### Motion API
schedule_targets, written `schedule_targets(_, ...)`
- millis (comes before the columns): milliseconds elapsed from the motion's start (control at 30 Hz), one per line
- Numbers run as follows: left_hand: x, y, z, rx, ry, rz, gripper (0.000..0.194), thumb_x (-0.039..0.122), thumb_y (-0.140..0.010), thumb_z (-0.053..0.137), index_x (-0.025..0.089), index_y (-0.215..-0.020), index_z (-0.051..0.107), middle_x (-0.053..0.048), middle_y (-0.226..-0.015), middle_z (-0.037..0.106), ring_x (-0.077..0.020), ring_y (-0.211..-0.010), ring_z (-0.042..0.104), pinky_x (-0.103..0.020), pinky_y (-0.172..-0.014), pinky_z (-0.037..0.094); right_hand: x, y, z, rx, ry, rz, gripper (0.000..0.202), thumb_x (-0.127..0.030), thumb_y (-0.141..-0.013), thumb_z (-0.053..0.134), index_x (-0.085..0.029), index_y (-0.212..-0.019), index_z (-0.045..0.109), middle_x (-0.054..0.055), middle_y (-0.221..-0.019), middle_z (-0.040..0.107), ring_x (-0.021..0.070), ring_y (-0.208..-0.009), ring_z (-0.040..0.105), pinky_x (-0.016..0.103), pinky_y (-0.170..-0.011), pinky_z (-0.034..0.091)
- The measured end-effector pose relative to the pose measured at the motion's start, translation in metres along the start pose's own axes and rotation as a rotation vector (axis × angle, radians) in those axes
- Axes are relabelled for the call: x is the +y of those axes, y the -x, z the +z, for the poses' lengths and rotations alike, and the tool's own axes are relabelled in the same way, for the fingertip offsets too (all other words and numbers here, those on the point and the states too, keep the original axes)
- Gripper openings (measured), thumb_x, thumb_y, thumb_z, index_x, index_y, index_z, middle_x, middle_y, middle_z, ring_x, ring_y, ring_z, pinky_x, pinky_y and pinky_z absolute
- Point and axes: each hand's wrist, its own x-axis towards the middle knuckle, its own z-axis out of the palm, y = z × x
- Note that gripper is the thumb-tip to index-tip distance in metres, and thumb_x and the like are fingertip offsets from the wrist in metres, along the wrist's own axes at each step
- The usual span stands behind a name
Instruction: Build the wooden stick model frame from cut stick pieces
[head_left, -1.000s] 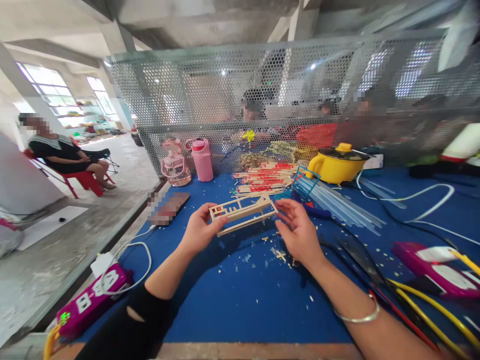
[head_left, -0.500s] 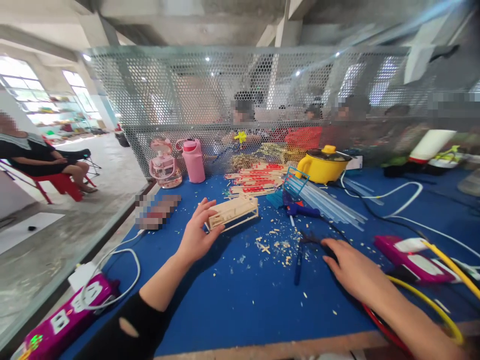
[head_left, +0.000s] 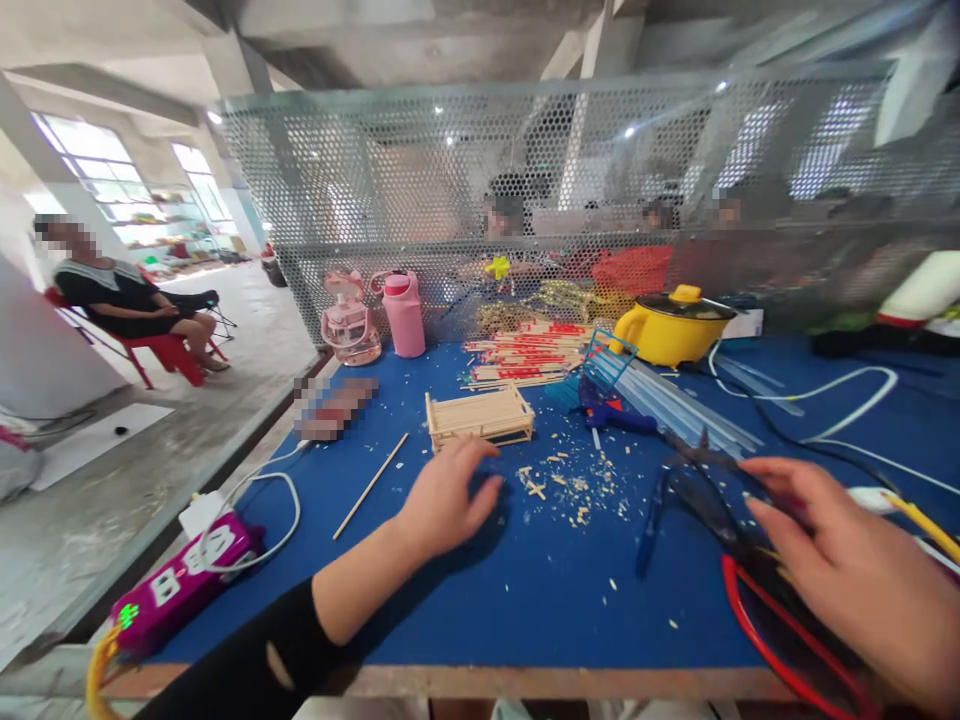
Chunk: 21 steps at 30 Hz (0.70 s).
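Observation:
A small bed-shaped frame of pale wooden sticks [head_left: 480,412] rests on the blue tabletop. My left hand [head_left: 448,497] is just in front of it, thumb and fingers apart, with nothing in the grasp; whether a fingertip touches the frame I cannot tell. My right hand [head_left: 832,540] pinches one handle of a pair of pliers, whose other blue handle [head_left: 651,525] points toward the table's front. Red-handled scissors [head_left: 780,625] lie beneath that hand, partly covered by it. A single thin stick [head_left: 371,485] lies left of the frame.
Wood chips [head_left: 577,485] litter the middle. Behind them are a blue glue gun [head_left: 619,415], clear glue sticks [head_left: 686,400], red-printed sticks [head_left: 529,350] and a yellow pot [head_left: 679,330]. A pink bottle [head_left: 405,318] and purple power strip [head_left: 187,570] stand left. Mesh [head_left: 375,170] closes the back.
My left hand has let go of the stick frame's left end and moved right, toward me. The pliers have shifted right with my right hand. The lone stick now shows.

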Motion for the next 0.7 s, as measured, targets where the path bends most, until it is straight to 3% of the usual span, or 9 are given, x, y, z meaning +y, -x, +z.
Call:
schedule_targets(133, 0.043, -0.009, 0.045, -0.308, -0.074, -0.169, 0.067, 0.051, -0.084, 0.047, 0.009, -0.135, 0.040, -0.025, -0.145, 0.035, -0.0385, -0.135, 0.031, -0.057, -0.107, 0.027, 0.021, 0.004, -0.012, -0.141, -0.110, 0.011, 0.026, -0.040, -0.076, 0.048, -0.033, -0.101, 0.054, 0.010, -0.089, 0.071, 0.0307, -0.081, 0.068, 0.043, -0.068, 0.050)
schedule_targets(200, 0.058, -0.014, 0.065, -0.417, -0.059, -0.112, 0.068, 0.052, -0.087, 0.039, 0.008, -0.138, 0.037, -0.024, -0.149, 0.028, -0.0378, -0.139, 0.022, -0.060, -0.110, 0.019, 0.024, 0.006, -0.011, -0.170, -0.141, 0.040, 0.023, -0.038, -0.075, 0.048, -0.032, -0.096, 0.056, 0.011, -0.089, 0.072, 0.0303, -0.083, 0.068, 0.042, -0.069, 0.050)
schedule_targets(267, 0.068, -0.019, 0.077, -0.484, 0.019, -0.009, 0.062, 0.045, -0.090, 0.034, 0.009, -0.141, 0.033, -0.021, -0.149, 0.029, -0.0326, -0.140, 0.023, -0.055, -0.112, 0.020, 0.022, 0.006, -0.008, -0.193, -0.142, 0.074, 0.022, -0.035, -0.075, 0.047, -0.030, -0.094, 0.057, 0.011, -0.089, 0.072, 0.0297, -0.082, 0.068, 0.041, -0.069, 0.051)
schedule_targets(367, 0.070, -0.034, 0.083, -0.410, 0.094, 0.033, 0.054, 0.037, -0.092, 0.033, 0.013, -0.140, 0.035, -0.017, -0.149, 0.032, -0.0274, -0.139, 0.026, -0.048, -0.112, 0.027, 0.021, 0.003, 0.001, -0.226, -0.130, 0.080, 0.022, -0.031, -0.076, 0.046, -0.027, -0.095, 0.057, 0.011, -0.087, 0.071, 0.0286, -0.080, 0.068, 0.040, -0.068, 0.051)
schedule_targets(433, 0.064, -0.047, 0.087, -0.321, 0.039, -0.058, 0.056, 0.043, -0.090, 0.037, 0.011, -0.136, 0.041, -0.020, -0.150, 0.030, -0.0319, -0.140, 0.021, -0.051, -0.111, 0.026, 0.024, 0.001, 0.008, -0.244, -0.124, 0.061, 0.023, -0.029, -0.077, 0.045, -0.026, -0.096, 0.058, 0.011, -0.085, 0.071, 0.0278, -0.080, 0.068, 0.038, -0.069, 0.051)
schedule_targets(533, 0.058, -0.060, 0.094, -0.351, -0.063, -0.177, 0.075, 0.057, -0.086, 0.039, 0.000, -0.135, 0.039, -0.028, -0.149, 0.025, -0.0403, -0.139, 0.018, -0.057, -0.110, 0.021, 0.032, 0.000, 0.018, -0.262, -0.106, 0.026, 0.026, -0.028, -0.077, 0.046, -0.025, -0.099, 0.060, 0.009, -0.085, 0.070, 0.0267, -0.080, 0.068, 0.037, -0.069, 0.051)
schedule_targets(600, 0.060, -0.059, 0.094, -0.433, -0.036, -0.107, 0.074, 0.057, -0.087, 0.035, 0.001, -0.134, 0.041, -0.027, -0.147, 0.030, -0.0394, -0.138, 0.024, -0.056, -0.110, 0.022, 0.039, 0.001, 0.023, -0.272, -0.107, 0.021, 0.029, -0.029, -0.077, 0.046, -0.024, -0.102, 0.060, 0.008, -0.085, 0.070, 0.0258, -0.078, 0.068, 0.037, -0.068, 0.051)
schedule_targets(700, 0.067, -0.050, 0.088, -0.486, 0.105, 0.089, 0.058, 0.048, -0.093, 0.028, 0.009, -0.129, 0.050, -0.020, -0.139, 0.047, -0.0282, -0.132, 0.040, -0.043, -0.109, 0.032, 0.047, 0.004, 0.027, -0.295, -0.118, 0.044, 0.030, -0.030, -0.079, 0.045, -0.023, -0.105, 0.059, 0.007, -0.084, 0.068, 0.0247, -0.076, 0.068, 0.034, -0.064, 0.051)
